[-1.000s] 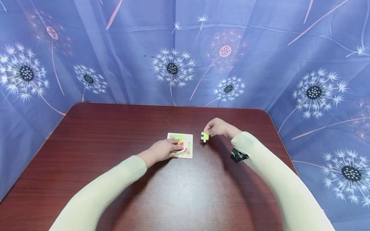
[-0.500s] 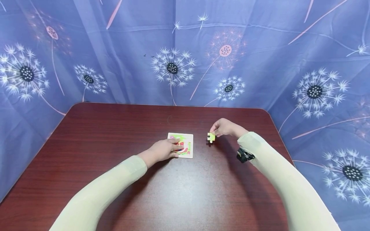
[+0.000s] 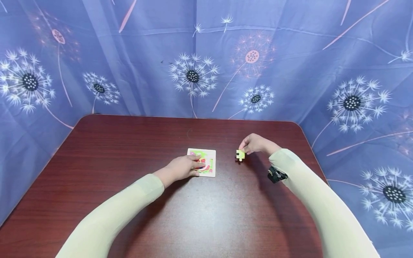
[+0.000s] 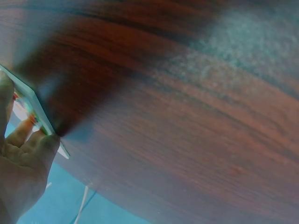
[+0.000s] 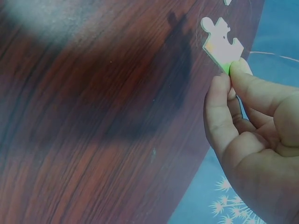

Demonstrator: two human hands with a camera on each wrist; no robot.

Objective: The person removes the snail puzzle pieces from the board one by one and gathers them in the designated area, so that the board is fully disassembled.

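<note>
In the head view my left hand point(image 3: 181, 167) rests on a square puzzle board point(image 3: 211, 153) with a pale frame and a green, red and pink picture. Its fingers stretch across the board and cover part of the picture. The left wrist view has the fingers point(image 4: 42, 151) right at the board's edge point(image 4: 39, 109). To the right of the board, my right hand point(image 3: 255, 143) pinches a yellow-green jigsaw piece point(image 3: 240, 154) between thumb and fingertips. Held over the table, the piece point(image 5: 223, 46) shows its rounded knob and notch in the right wrist view.
The dark red wooden table point(image 3: 135, 139) has rounded far corners. Behind it and along its sides hangs a blue curtain point(image 3: 145, 64) with dandelion prints. A small black device point(image 3: 276, 175) sits at the right wrist.
My right hand has moved right, away from the board, with the jigsaw piece still pinched. My left hand and the puzzle board have stayed in place.
</note>
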